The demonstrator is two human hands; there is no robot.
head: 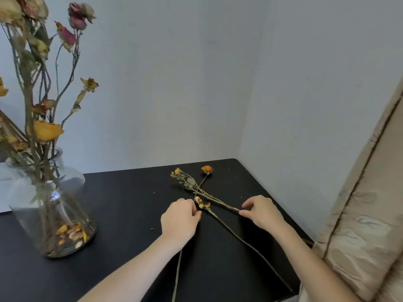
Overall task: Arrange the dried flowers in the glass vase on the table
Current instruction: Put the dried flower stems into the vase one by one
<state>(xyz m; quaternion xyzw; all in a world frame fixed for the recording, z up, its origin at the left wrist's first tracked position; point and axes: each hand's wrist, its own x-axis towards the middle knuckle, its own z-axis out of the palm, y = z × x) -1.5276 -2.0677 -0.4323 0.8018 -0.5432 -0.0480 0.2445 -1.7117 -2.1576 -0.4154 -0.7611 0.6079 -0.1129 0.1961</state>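
A glass vase (50,203) stands at the table's (122,203) left end, well apart from both hands, with dried flowers (46,129) in it and fallen petals at its bottom. Right of it, three loose stems lie crossed between the hands. The left hand (180,219) rests curled over the orange flower's (206,169) stem, thumb just beside a bud sprig (201,203); whether it grips anything I cannot tell. The right hand (261,211) pinches the cut end of a leafy stem (196,188) between thumb and forefinger.
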